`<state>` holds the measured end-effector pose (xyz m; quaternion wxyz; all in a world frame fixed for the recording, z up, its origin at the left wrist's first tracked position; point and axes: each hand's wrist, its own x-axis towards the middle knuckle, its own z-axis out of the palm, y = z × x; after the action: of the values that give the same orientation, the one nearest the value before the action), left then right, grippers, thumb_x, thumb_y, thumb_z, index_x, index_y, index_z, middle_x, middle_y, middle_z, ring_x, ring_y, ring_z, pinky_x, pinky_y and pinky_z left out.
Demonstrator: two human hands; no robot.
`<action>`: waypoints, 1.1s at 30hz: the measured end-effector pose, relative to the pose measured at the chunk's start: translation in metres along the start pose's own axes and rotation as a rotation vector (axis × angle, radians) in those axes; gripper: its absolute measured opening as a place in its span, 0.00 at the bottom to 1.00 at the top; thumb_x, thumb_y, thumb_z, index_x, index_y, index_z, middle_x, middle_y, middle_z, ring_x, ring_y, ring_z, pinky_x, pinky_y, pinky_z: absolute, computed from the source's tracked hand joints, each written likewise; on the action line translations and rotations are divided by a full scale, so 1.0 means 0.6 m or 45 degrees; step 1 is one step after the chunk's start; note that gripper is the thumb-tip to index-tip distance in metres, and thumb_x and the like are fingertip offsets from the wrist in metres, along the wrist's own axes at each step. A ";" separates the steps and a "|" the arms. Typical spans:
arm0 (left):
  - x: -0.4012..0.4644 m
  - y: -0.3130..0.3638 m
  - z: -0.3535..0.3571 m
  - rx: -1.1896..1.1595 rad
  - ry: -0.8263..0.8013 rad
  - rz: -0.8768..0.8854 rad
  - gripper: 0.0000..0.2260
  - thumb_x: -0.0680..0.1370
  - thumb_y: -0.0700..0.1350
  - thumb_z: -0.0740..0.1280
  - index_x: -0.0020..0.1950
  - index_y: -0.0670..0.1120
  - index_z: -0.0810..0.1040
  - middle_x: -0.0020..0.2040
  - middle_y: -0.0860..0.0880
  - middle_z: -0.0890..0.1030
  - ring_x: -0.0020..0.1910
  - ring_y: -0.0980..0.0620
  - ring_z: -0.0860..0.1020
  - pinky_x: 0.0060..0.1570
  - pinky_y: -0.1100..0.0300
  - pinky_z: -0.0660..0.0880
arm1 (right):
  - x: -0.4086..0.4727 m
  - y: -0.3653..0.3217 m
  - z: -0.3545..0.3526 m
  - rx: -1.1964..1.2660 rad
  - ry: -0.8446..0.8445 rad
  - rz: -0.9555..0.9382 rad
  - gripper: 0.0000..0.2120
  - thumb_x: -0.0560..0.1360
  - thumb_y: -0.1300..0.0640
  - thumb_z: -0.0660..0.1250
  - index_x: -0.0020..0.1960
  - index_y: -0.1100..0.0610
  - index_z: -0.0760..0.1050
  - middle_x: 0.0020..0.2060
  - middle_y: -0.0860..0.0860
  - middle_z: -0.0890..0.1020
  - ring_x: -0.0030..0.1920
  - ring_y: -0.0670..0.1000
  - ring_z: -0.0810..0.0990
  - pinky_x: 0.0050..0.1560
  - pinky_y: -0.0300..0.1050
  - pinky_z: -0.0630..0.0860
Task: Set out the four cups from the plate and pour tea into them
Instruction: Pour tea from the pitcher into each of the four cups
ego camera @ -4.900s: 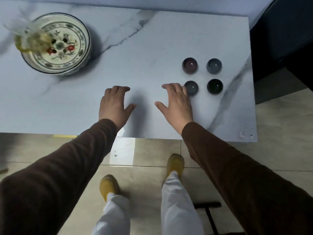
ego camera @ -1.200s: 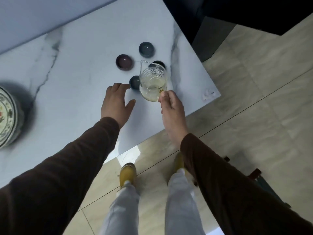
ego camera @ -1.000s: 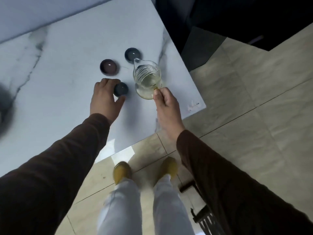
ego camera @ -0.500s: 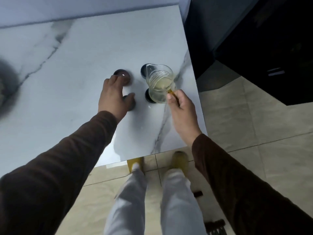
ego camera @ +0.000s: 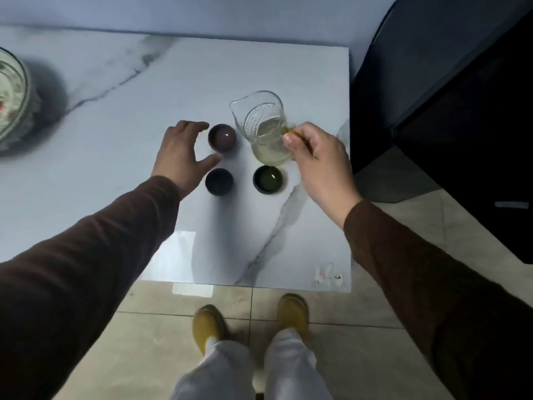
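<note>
Three small dark cups show on the white marble table (ego camera: 115,174): a purple cup (ego camera: 222,137) at the back left, a dark blue cup (ego camera: 219,181) in front of it, and a dark green cup (ego camera: 268,179) at the front right. The fourth cup is hidden behind the glass pitcher (ego camera: 264,128), which holds pale yellow tea and hangs above the back right spot. My right hand (ego camera: 317,163) grips the pitcher's handle. My left hand (ego camera: 183,155) rests open on the table, just left of the purple and blue cups.
The patterned plate (ego camera: 14,96) sits at the table's far left, partly cut off by the frame. A dark cabinet (ego camera: 447,125) stands right of the table. The table's front edge lies close above my yellow shoes (ego camera: 210,324) on the tiled floor.
The pitcher, held by my right hand, has shifted from above the front right cup toward the back right cup. My left hand slid off the cups to their left side. The view swung.
</note>
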<state>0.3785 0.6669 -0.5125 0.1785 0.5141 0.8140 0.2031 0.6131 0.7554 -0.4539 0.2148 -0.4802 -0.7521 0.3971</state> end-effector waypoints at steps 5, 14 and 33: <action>0.041 -0.038 0.014 0.006 -0.091 0.012 0.33 0.70 0.56 0.74 0.72 0.50 0.68 0.67 0.48 0.72 0.67 0.46 0.68 0.65 0.55 0.65 | 0.032 -0.004 0.006 -0.167 0.029 -0.181 0.12 0.80 0.48 0.62 0.46 0.56 0.76 0.37 0.47 0.80 0.42 0.54 0.79 0.44 0.53 0.75; 0.102 -0.109 0.062 -0.117 -0.106 0.136 0.37 0.65 0.58 0.77 0.72 0.52 0.69 0.65 0.51 0.74 0.60 0.53 0.71 0.61 0.58 0.68 | 0.087 0.024 0.046 -0.322 0.149 -0.441 0.14 0.79 0.44 0.63 0.46 0.54 0.77 0.30 0.46 0.74 0.37 0.50 0.73 0.40 0.46 0.67; 0.122 -0.126 0.113 -0.528 -0.079 0.198 0.33 0.64 0.53 0.80 0.67 0.51 0.74 0.59 0.52 0.80 0.57 0.54 0.77 0.61 0.61 0.70 | 0.129 0.032 0.081 -0.594 0.235 -0.604 0.09 0.77 0.44 0.65 0.45 0.49 0.78 0.38 0.46 0.77 0.44 0.49 0.73 0.44 0.41 0.61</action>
<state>0.3247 0.7139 -0.6150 0.2892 0.5334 0.7069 0.3634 0.5547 0.8099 -0.5024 0.2526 -0.3620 -0.8907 0.1083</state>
